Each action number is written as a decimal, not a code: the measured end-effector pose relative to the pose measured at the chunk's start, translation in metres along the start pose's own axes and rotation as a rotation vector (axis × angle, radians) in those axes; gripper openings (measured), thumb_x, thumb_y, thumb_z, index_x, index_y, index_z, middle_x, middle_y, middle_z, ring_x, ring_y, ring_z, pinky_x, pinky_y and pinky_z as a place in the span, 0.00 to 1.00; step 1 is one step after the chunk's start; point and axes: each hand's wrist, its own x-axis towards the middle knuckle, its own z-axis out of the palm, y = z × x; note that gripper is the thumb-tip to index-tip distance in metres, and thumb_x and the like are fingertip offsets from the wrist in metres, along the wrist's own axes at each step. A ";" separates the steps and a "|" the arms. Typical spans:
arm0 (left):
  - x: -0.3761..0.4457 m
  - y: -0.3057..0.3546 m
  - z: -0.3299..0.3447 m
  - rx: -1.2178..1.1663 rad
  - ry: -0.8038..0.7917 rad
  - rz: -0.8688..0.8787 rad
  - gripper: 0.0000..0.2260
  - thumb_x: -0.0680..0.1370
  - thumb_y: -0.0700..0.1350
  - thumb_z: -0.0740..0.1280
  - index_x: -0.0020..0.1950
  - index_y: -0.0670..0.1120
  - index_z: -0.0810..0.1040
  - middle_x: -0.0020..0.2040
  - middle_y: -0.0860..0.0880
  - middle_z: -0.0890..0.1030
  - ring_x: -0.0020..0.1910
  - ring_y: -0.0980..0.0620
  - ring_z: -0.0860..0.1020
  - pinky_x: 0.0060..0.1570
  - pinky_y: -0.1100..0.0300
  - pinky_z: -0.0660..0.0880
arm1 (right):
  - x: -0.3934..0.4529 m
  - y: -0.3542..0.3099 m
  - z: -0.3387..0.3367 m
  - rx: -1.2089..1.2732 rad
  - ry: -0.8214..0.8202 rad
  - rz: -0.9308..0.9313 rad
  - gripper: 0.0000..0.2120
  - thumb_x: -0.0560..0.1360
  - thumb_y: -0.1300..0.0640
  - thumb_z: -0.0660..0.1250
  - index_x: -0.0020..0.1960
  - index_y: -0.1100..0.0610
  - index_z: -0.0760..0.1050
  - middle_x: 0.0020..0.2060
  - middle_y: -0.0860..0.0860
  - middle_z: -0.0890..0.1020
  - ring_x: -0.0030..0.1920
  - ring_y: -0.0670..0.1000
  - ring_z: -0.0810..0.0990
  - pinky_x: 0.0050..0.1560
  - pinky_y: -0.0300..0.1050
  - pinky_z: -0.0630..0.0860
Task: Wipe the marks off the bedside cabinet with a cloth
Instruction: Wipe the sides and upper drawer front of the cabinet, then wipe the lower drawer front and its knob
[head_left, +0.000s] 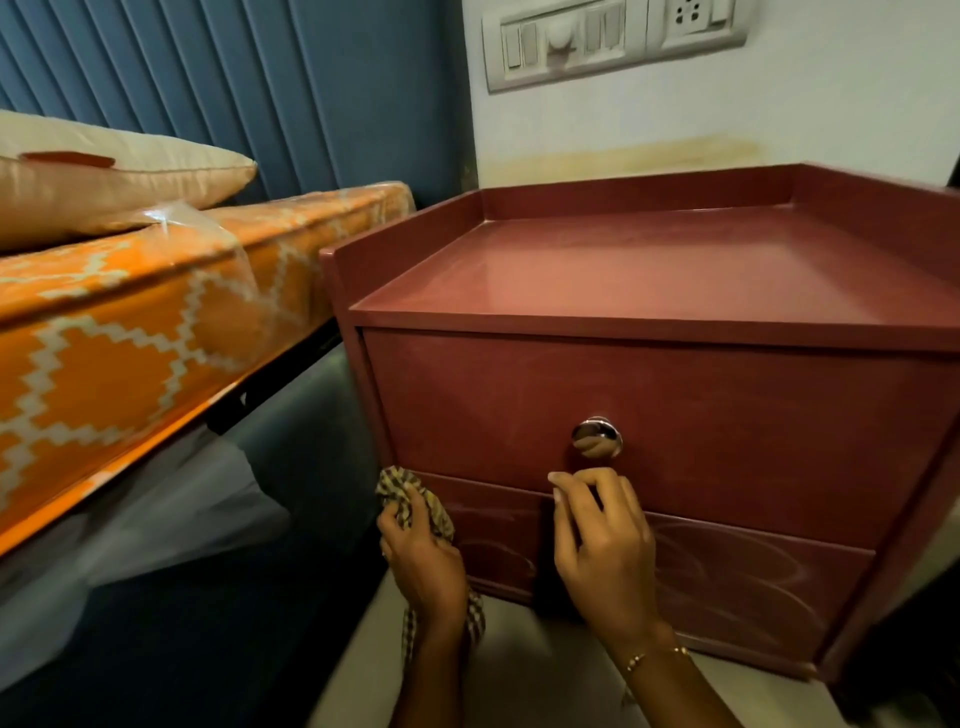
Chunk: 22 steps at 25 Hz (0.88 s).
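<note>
The dark red bedside cabinet (649, 291) stands against the white wall, with a raised rim round its top and a drawer front bearing a shiny round knob (597, 437). Faint pale swirl marks show on the lower panel (737, 577). My left hand (423, 561) grips a crumpled checked cloth (415, 499) against the lower left corner of the cabinet front. My right hand (602, 540) hovers just below the knob, fingers curled and apart, holding nothing. A thin bracelet circles the right wrist.
An orange patterned mattress (130, 332) with a cream pillow (104, 176) lies close on the left, a narrow gap between it and the cabinet. A switch and socket panel (613, 36) is on the wall above. Pale floor (519, 686) lies under my arms.
</note>
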 end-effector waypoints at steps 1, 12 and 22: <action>0.001 0.005 -0.001 -0.048 0.012 -0.036 0.30 0.67 0.24 0.61 0.68 0.41 0.71 0.65 0.35 0.68 0.60 0.33 0.71 0.60 0.52 0.69 | 0.000 0.000 -0.004 0.014 -0.017 -0.006 0.11 0.74 0.61 0.60 0.50 0.62 0.79 0.39 0.54 0.77 0.37 0.51 0.75 0.33 0.44 0.74; -0.036 -0.034 0.018 -0.133 -0.173 -0.410 0.22 0.76 0.34 0.62 0.69 0.41 0.68 0.69 0.38 0.68 0.65 0.38 0.70 0.64 0.51 0.67 | -0.016 -0.007 -0.008 -0.072 -0.054 -0.004 0.14 0.73 0.61 0.58 0.52 0.61 0.80 0.42 0.55 0.78 0.44 0.51 0.71 0.40 0.45 0.71; -0.003 0.005 0.023 -0.138 0.145 -0.132 0.30 0.68 0.25 0.61 0.68 0.42 0.71 0.70 0.40 0.68 0.66 0.38 0.68 0.64 0.50 0.65 | -0.029 0.000 0.010 -0.014 -0.059 0.005 0.14 0.73 0.62 0.58 0.53 0.63 0.79 0.44 0.58 0.78 0.43 0.55 0.75 0.38 0.52 0.75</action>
